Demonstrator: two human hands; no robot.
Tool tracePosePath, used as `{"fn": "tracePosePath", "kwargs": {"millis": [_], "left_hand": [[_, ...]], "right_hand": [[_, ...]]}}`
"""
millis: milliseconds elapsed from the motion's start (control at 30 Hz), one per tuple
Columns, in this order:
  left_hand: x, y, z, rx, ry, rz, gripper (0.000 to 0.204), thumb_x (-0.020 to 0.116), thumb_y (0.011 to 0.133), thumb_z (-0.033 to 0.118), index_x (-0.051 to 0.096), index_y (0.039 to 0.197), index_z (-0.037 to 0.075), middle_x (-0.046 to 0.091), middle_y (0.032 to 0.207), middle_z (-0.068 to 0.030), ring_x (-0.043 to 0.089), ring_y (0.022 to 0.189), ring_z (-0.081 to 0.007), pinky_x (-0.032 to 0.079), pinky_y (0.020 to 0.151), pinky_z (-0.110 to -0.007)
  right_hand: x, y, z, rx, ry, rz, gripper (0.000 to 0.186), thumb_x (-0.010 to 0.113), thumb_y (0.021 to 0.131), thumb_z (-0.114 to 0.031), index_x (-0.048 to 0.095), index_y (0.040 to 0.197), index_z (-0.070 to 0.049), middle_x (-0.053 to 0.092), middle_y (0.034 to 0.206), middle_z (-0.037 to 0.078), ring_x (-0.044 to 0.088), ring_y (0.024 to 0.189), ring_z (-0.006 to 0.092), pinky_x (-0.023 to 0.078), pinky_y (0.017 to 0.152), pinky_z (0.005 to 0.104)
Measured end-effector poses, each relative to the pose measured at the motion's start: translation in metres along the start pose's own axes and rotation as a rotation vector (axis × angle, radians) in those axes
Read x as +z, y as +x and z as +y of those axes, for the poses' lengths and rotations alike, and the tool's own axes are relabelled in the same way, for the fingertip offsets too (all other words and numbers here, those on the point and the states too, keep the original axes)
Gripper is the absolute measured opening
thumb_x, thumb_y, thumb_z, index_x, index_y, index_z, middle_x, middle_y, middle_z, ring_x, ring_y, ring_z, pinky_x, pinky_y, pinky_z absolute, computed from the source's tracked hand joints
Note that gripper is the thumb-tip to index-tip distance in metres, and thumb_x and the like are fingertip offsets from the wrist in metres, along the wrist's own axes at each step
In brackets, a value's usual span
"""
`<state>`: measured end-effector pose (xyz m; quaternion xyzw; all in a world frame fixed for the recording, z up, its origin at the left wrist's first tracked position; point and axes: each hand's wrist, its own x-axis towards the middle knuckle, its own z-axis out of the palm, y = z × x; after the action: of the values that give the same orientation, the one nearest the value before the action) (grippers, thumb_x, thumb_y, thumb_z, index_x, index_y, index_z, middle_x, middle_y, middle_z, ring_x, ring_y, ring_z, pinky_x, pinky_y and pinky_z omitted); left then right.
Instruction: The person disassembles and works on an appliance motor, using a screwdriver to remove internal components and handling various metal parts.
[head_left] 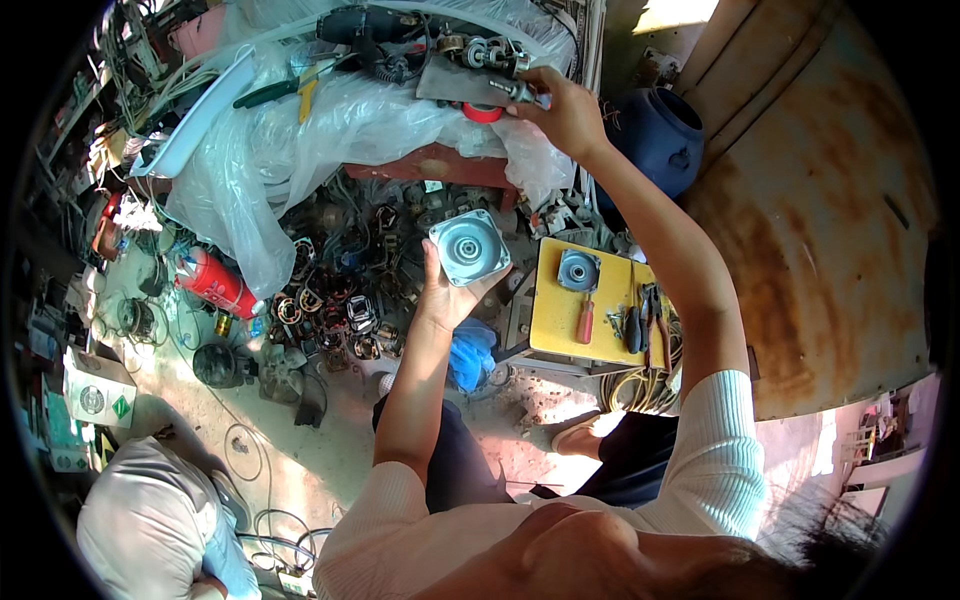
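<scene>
My left hand (445, 285) holds up a square grey-blue metal end cover (468, 245) with a ringed round hub at its middle, the fingers gripping it from below and the left side. My right hand (560, 110) is stretched toward the back, closed on a small silver metal shaft piece (515, 90) beside a flat grey plate (445, 85). A red ring (482, 113) lies just under that plate. On a yellow-topped stand (560, 330) at right lie a second square cover (578, 268), a red-handled screwdriver (585, 319) and pliers (650, 320).
Plastic sheeting (240, 190), a white tray (195, 115) and motor parts (370, 45) cover the back. Jumbled coils (310, 310), a red cylinder (215, 283) and cables litter the floor. A blue barrel (650, 140) stands by rusty metal sheet (840, 220). Another person (150, 515) crouches at lower left.
</scene>
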<state>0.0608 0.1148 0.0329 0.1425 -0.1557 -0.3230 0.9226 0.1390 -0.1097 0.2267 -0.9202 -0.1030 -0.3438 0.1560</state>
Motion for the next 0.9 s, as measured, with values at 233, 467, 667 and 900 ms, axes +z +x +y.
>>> {"fn": "tracePosePath", "kwargs": {"millis": [233, 467, 667, 900], "left_hand": [[-0.003, 0.002, 0.002, -0.047, -0.475, -0.023, 0.096, 0.057, 0.079, 0.076, 0.041, 0.146, 0.007, 0.052, 0.140, -0.0188, 0.056, 0.119, -0.0404, 0.024, 0.116, -0.063], [-0.008, 0.002, 0.004, -0.040, -0.456, -0.050, 0.096, 0.058, 0.080, 0.075, 0.041, 0.146, 0.008, 0.051, 0.142, -0.0187, 0.055, 0.121, -0.0409, 0.023, 0.116, -0.063], [-0.011, 0.002, -0.001, -0.093, -0.497, -0.015, 0.095, 0.058, 0.080, 0.074, 0.042, 0.145, 0.007, 0.051, 0.142, -0.0178, 0.053, 0.124, -0.0409, 0.024, 0.116, -0.061], [-0.018, 0.003, -0.006, -0.126, -0.481, 0.025, 0.091, 0.058, 0.082, 0.072, 0.044, 0.144, 0.007, 0.053, 0.140, -0.0172, 0.052, 0.125, -0.0399, 0.027, 0.116, -0.059]], "right_hand": [[0.069, 0.059, 0.028, -0.131, -0.472, 0.160, 0.045, 0.074, 0.081, -0.039, 0.064, 0.119, -0.017, 0.069, 0.107, 0.008, 0.066, 0.101, 0.0299, 0.043, 0.095, 0.0500], [0.068, 0.066, 0.017, 0.056, -0.363, -0.040, 0.050, 0.073, 0.080, -0.032, 0.057, 0.123, -0.012, 0.062, 0.126, 0.015, 0.058, 0.118, 0.0345, 0.038, 0.102, 0.0587], [0.066, 0.057, 0.023, 0.042, -0.383, -0.019, 0.060, 0.073, 0.081, -0.034, 0.053, 0.133, -0.011, 0.056, 0.136, 0.017, 0.055, 0.123, 0.0354, 0.034, 0.107, 0.0607], [0.062, 0.058, 0.017, 0.068, -0.370, -0.051, 0.065, 0.072, 0.082, -0.032, 0.050, 0.138, -0.009, 0.054, 0.138, 0.018, 0.053, 0.125, 0.0351, 0.033, 0.108, 0.0611]]}}
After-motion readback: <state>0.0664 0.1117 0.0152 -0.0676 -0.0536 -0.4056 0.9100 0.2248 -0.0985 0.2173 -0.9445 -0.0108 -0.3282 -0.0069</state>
